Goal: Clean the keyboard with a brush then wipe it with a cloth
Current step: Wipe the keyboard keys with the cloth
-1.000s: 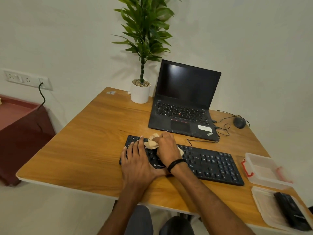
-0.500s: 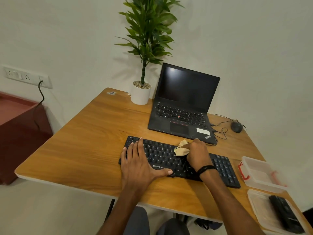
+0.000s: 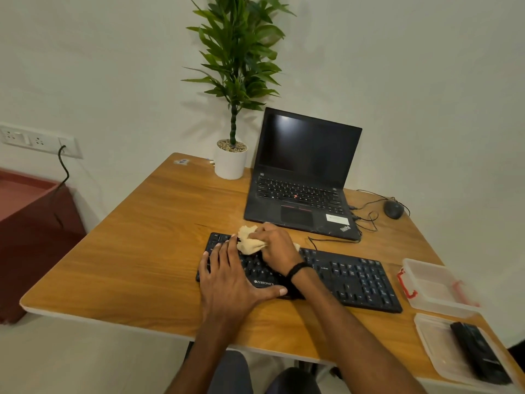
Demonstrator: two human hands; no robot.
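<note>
A black keyboard [image 3: 352,277] lies on the wooden desk [image 3: 142,251] in front of me. My left hand [image 3: 230,277] lies flat on its left end, fingers straight on the keys and thumb along the front edge. My right hand [image 3: 277,247] grips a crumpled beige cloth [image 3: 248,240] and presses it on the upper left keys, just right of my left fingers. A black brush [image 3: 477,352] lies on a clear plastic lid at the far right, near the desk's front corner.
An open black laptop [image 3: 301,180] stands behind the keyboard, with a potted plant [image 3: 230,163] to its left. A mouse [image 3: 393,209] and loose cables lie at the back right. A clear plastic box [image 3: 434,285] with red clips sits right of the keyboard.
My right hand has slid the cloth from the middle of the keyboard back to its left part, next to my left hand. The left hand has stayed put.
</note>
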